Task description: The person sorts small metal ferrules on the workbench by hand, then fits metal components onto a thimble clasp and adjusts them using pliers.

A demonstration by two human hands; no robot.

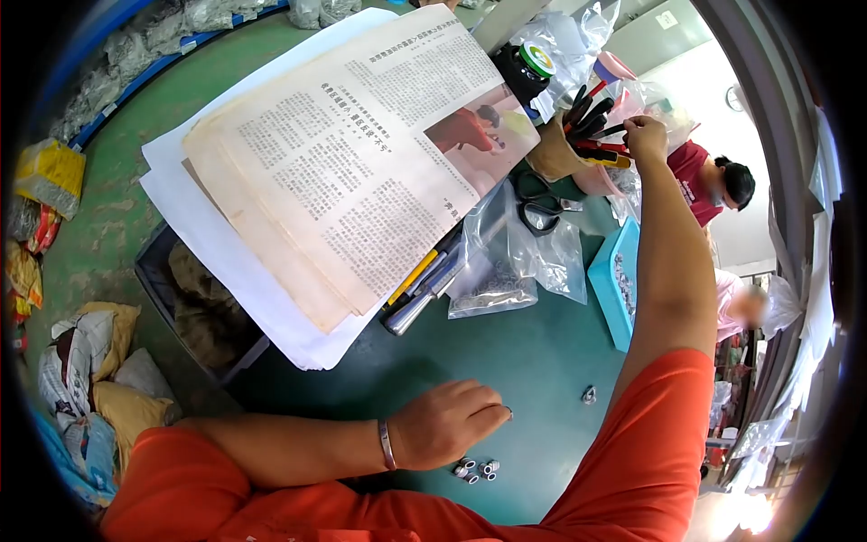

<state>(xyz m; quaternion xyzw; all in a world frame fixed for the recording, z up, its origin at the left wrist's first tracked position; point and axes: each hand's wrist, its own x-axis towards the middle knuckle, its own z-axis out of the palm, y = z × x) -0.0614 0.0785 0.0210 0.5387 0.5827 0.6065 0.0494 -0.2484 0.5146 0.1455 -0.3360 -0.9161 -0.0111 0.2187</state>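
Note:
My left hand (452,423), with a metal bracelet at the wrist, is closed low over the green table (361,388). A tiny part of something shows at its fingertips, too small to name. Several small metal parts (477,471) lie just below it, and another metal part (589,395) lies to the right. My right arm is stretched forward, and my right hand (647,138) is closed in a pinch at the pen holder (553,155). Its fingertips are on a dark, thin tool (612,131) among the black and red handles there.
Newspapers (334,163) cover the upper left of the table. Black scissors (540,210), plastic bags (497,262), a blue tray (616,289) and a dark jar (522,72) stand or lie nearby. Two other people (700,185) are at the right.

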